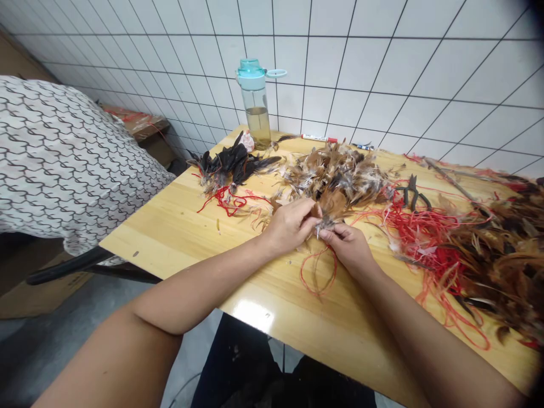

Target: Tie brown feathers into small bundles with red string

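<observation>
A small bunch of brown feathers (332, 205) is pinched between my two hands, its pale quill ends pointing toward me. My left hand (292, 225) is closed on the bunch from the left side. The thumb and fingers of my right hand (346, 242) press together at the quill ends. From there a loop of thin red string (318, 275) hangs down onto the wooden table (204, 249). Just behind my hands lies a larger heap of brown and grey feathers (335, 170).
Black feathers (233, 164) lie at the left, near a water bottle (257, 113). Red string (425, 232), cutting pliers (411, 192) and a big brown feather pile (505, 260) are at the right. A marker (318, 138) lies by the tiled wall. Patterned cloth (72, 164) is beyond the table's left edge.
</observation>
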`<state>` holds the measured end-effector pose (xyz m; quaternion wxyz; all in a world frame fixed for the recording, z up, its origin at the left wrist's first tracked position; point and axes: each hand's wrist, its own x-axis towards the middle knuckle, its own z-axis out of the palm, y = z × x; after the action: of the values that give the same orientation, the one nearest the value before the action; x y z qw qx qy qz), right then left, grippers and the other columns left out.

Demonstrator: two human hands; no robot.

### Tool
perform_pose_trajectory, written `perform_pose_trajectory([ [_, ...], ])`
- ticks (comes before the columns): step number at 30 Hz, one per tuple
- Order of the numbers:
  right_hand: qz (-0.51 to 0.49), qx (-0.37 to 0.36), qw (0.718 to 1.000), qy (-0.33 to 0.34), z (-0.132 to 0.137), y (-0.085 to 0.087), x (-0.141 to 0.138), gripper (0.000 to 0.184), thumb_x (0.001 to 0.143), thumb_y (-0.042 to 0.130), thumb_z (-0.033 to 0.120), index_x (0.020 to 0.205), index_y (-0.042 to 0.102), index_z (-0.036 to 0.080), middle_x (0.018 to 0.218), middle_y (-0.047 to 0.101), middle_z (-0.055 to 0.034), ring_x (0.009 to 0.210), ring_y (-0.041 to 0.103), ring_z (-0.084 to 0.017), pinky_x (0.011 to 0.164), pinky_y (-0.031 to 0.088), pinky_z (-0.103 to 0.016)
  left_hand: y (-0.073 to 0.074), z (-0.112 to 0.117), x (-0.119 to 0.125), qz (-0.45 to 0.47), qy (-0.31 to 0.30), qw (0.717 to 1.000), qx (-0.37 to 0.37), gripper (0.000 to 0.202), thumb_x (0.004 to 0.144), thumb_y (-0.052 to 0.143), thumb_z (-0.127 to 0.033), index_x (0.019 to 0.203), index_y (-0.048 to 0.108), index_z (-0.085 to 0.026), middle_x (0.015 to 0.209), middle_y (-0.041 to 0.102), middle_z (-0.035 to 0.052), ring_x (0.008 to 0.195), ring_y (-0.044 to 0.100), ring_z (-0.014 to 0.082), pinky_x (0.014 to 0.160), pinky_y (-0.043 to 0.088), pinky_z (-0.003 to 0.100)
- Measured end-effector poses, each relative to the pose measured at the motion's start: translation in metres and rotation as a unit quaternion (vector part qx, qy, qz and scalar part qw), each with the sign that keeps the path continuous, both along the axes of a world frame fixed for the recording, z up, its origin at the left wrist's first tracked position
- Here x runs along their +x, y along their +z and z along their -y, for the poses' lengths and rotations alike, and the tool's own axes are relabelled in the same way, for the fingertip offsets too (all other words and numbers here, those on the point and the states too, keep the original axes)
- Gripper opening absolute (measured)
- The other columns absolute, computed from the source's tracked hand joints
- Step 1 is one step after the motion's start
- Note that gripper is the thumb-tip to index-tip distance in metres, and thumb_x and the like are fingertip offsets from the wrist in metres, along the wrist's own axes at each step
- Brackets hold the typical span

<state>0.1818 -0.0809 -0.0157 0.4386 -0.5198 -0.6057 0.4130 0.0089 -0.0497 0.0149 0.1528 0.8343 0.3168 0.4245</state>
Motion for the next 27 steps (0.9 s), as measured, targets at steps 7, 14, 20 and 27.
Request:
perform_pose_trajectory([
  [7,-0.005,-0.012,1.0,0.014,0.001,0.001,0.001,0.025,0.071,0.068,0.042,0.067,0.067,0.018,0.065,0.064,-0.0015,0.064,0.055,-0.015,0.062,0.043,-0.029,0.0,0.005,0.005,-0.021,-0.023,0.998,0.06,0.009,0.089,0.048,-0.014,0.087,0.057,-0.015,0.081,0.063,0.0032,0.077,0.058,0.0117,0.072,0.045,0.024],
  [14,-0.09,-0.047,0.994,-0.036,0.003,0.011,0.003,0.028,0.069,0.07,0.045,0.068,0.063,0.019,0.065,0.061,0.001,0.062,0.05,-0.012,0.062,0.042,-0.027,0.004,-0.007,-0.007,-0.003,0.037,0.999,-0.021,0.007,0.085,0.054,-0.017,0.091,0.057,-0.015,0.087,0.061,0.0042,0.082,0.056,0.0132,0.075,0.046,0.026],
  [20,-0.136,-0.052,0.987,-0.073,0.003,0.013,0.003,0.028,0.067,0.071,0.044,0.065,0.059,0.019,0.063,0.057,0.0025,0.061,0.048,-0.01,0.063,0.042,-0.026,0.004,-0.001,-0.009,-0.187,0.001,0.978,-0.097,0.015,0.084,0.059,-0.032,0.079,0.059,-0.017,0.085,0.059,0.003,0.081,0.055,0.0151,0.073,0.044,0.027],
  [27,-0.066,-0.049,0.993,-0.081,0.004,0.009,0.002,0.033,0.07,0.068,0.049,0.066,0.057,0.018,0.064,0.057,0.0013,0.062,0.049,-0.012,0.06,0.041,-0.026,0.001,0.008,-0.003,-0.301,0.025,0.948,-0.098,0.012,0.085,0.053,-0.025,0.079,0.059,-0.016,0.083,0.06,0.0073,0.081,0.057,0.0201,0.072,0.044,0.031],
])
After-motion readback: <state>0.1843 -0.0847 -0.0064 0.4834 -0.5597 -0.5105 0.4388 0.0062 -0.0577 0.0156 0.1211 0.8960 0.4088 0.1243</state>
